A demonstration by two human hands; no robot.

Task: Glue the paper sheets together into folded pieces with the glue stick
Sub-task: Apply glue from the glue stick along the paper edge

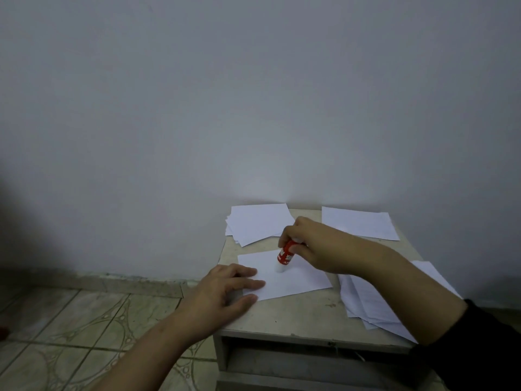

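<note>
Gripping the red glue stick [286,253], the right hand [315,245] curls round it and sets its white tip on the centre paper sheet [293,277] on the small table [296,317]. Left hand [225,289] lies flat, fingers straight, pressing that sheet's near-left corner. Other paper stacks [258,222] lie around.

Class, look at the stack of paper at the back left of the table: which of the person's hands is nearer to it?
Right. The right hand, gripping the glue stick, is just beside the stack; the left hand rests nearer the table's front edge.
</note>
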